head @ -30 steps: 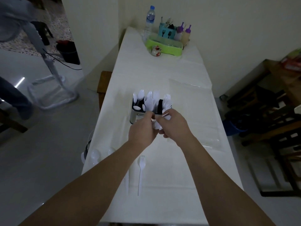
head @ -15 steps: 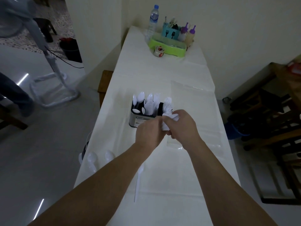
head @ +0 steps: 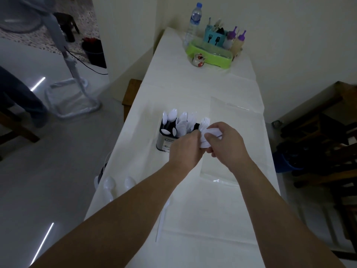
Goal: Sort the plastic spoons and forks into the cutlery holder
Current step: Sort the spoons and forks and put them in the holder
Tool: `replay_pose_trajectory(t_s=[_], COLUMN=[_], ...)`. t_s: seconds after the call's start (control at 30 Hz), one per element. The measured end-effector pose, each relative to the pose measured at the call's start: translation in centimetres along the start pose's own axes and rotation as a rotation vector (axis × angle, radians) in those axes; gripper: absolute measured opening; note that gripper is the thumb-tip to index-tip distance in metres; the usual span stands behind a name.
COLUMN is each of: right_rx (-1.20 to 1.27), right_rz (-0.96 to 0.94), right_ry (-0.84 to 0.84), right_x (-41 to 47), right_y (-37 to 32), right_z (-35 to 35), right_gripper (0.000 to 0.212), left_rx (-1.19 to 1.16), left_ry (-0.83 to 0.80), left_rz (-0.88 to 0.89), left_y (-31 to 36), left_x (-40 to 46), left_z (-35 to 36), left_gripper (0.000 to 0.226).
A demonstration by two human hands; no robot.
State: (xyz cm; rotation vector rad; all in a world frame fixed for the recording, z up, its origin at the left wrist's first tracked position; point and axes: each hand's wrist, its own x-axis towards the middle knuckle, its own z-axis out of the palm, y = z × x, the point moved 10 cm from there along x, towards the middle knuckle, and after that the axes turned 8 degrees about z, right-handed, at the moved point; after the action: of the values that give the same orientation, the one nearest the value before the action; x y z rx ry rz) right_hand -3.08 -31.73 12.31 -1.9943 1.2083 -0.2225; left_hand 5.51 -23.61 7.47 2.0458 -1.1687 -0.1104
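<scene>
Long narrow table (head: 193, 97) under a white cover, running from near to far, its left edge dropping to open grey floor, its right edge close to dark wooden furniture (head: 318, 151). Bare cloth between the cutlery holder (head: 166, 139) and the far cluster; more bare cloth near, on the right.

Cutlery holder at mid-table, slightly left: metal-sided, dark inside, packed with upright white spoons (head: 173, 117) on the left and forks (head: 204, 121) on the right. Both hands just in front of it and to its right. Left hand (head: 185, 149) curled, fingers hidden behind its own back, closed around the lower end of a white plastic bundle (head: 207, 138). Right hand (head: 226, 144) curled over the same bundle, thumb and fingers pinching its upper part. Hard to tell whether spoons or forks in the bundle; too blurred and covered.

Near left edge: loose spoons (head: 109, 185) lying on the cloth, one partly over the edge, another cut off by the left forearm. A white handle (head: 161, 223) showing from under that forearm, its head hidden.

Holder label partly covered by the left hand; only a few letters visible, unreadable. Far end: clear water bottle (head: 193, 22), green tray (head: 208, 54), teal caddy (head: 213, 38) printed with black fork and spatula shapes, two purple-capped squeeze bottles (head: 235, 41), small printed cup (head: 199, 59).

Far left: fan stand (head: 75, 89) on the floor, a person's leg (head: 21, 97) cut off by the frame.
</scene>
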Motion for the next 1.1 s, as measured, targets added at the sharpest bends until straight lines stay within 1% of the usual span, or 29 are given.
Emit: replay_pose_trajectory(t_s=[0.07, 0.1, 0.23, 0.33, 0.4, 0.43, 0.57, 0.7, 0.83, 0.9, 1.0, 1.1], right_rx=[0.058, 0.073, 0.024, -0.06, -0.081, -0.094, -0.168, -0.179, -0.188, -0.179, -0.193, -0.238], right_rz=[0.034, 0.054, 0.08, 0.04, 0.016, -0.003, -0.068, -0.095, -0.119, -0.103, -0.065, -0.068], right_ry=[-0.016, -0.017, -0.023, -0.005, 0.025, 0.037, 0.058, 0.064, 0.097, 0.112, 0.117, 0.136], right_x=[0.2, 0.4, 1.0, 1.7, 2.2, 2.5, 3.2, 3.6, 3.8, 4.3, 5.1, 5.8], right_y=[0.0, 0.2, 0.6, 0.1, -0.4, -0.7, -2.0, -2.8, -3.6, -3.5, -3.3, -3.4], right_z=[-0.1, -0.2, -0.5, -1.4, -2.6, -3.2, -4.6, -5.2, -5.4, -5.4, -4.8, -4.1], right_gripper=[0.004, 0.006, 0.009, 0.007, 0.007, 0.007, 0.007, 0.008, 0.009, 0.009, 0.012, 0.016], left_rx=[0.031, 0.035, 0.035, 0.082, 0.095, 0.096, 0.126, 0.167, 0.198, 0.212, 0.228, 0.221], left_ry=[0.031, 0.043, 0.025, 0.048, 0.071, 0.095, 0.143, 0.091, -0.023, -0.066, -0.097, -0.093], left_rz=[0.024, 0.038, 0.062, 0.096, 0.079, 0.066, 0.104, 0.141, 0.145, 0.144, 0.165, 0.191], left_y=[0.4, 0.5, 0.2, -0.6, -1.7, -2.3, -3.5, -3.9, -4.1, -4.1, -3.7, -3.1], left_x=[0.2, 0.2, 0.4, -0.2, -1.4, -2.2, -4.8, -4.9, -4.6, -4.4, -4.1, -3.7], left_z=[-0.4, -0.5, 0.3, 0.3, 0.1, -0.1, -0.1, 0.5, 1.8, 2.3, 2.3, 2.1], left_gripper=[0.021, 0.021, 0.024, 0.037, 0.05, 0.053, 0.041, 0.045, 0.047, 0.048, 0.047, 0.049])
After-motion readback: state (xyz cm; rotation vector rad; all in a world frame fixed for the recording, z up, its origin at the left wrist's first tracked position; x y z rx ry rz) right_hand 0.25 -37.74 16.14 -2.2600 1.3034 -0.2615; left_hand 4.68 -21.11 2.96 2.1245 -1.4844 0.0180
